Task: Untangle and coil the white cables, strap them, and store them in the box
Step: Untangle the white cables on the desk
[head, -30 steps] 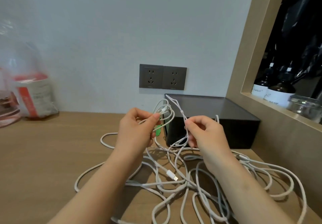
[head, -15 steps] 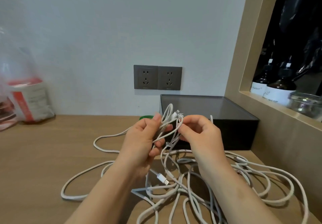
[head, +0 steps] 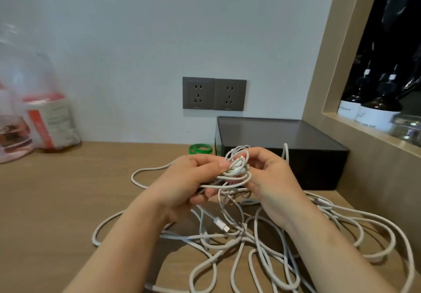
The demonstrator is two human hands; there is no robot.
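White cables [head: 237,170]: knot of loops raised between grips, strands running left-right; rest sprawled on tabletop [head: 57,201] below, count unclear. Left hand [head: 186,179] pinches strands; right hand [head: 272,178] curls round knot. One box [head: 319,169] behind grip, one green strap [head: 200,149] beside it. Hands closer than earlier.

Soft, even daylight – faint shadows under cables [head: 227,238]; edges curved, left side blurred

Tangled white cables [head: 218,222] sprawl over the wooden tabletop [head: 57,201] at lower centre and right. Behind them, centre right, sits the dark rectangular box [head: 307,160], the green strap rings [head: 200,149] just left of it. A clear plastic bag [head: 45,119] stands far left.
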